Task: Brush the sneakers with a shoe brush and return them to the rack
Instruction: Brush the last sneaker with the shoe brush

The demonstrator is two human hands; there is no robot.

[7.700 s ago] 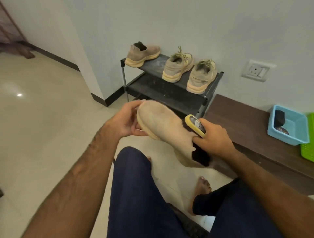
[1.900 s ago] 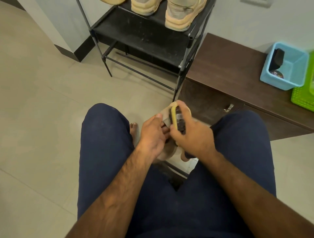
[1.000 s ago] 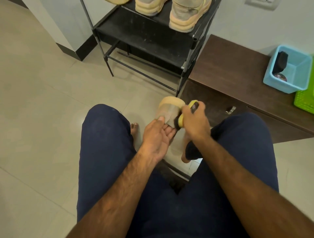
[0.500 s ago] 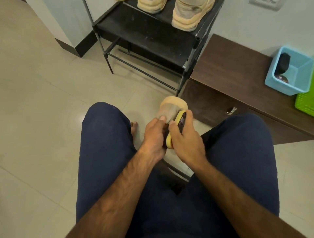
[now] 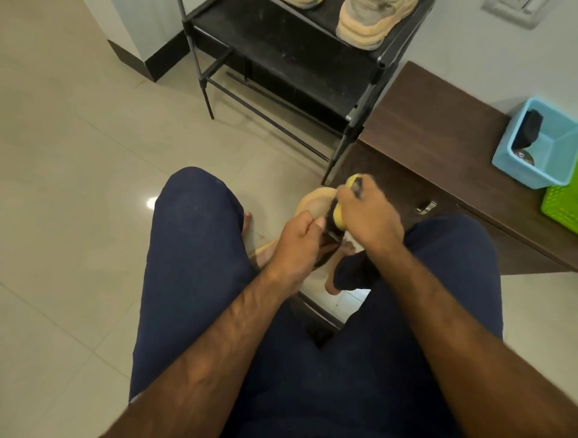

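A beige sneaker (image 5: 314, 203) is held up between the knees, above the floor and well apart from the black rack (image 5: 281, 56) that stands ahead. Only its rounded toe end is seen; the rest is covered by the two hands. The left hand (image 5: 295, 247) is closed round the near part of the sneaker, thumb laid on top, with the fingers tucked underneath and out of sight. The right hand (image 5: 367, 219) is clenched round a yellow shoe brush (image 5: 340, 216), which is set against the right side of the sneaker. Of the brush only two patches of yellow back and a dark strip of bristles are shown. The hand is blurred, so the exact line of contact cannot be made out.

On the rack's top shelf a pale sneaker (image 5: 369, 22) is seen with its far part cut off by the upper edge. Of a second sneaker (image 5: 301, 2) only a sliver of sole is in view. Just right of the rack a dark wooden cabinet (image 5: 438, 125) is placed. On it stands a blue basket (image 5: 560, 147) holding a dark object (image 5: 531, 125) that cannot be identified. A green basket (image 5: 561, 206) beside it is cropped by the right edge, and a wall socket (image 5: 513, 9) by the top. The lower view is filled by dark blue trousers (image 5: 194, 234), and a bare foot (image 5: 248, 223) is partly hidden behind the left knee.
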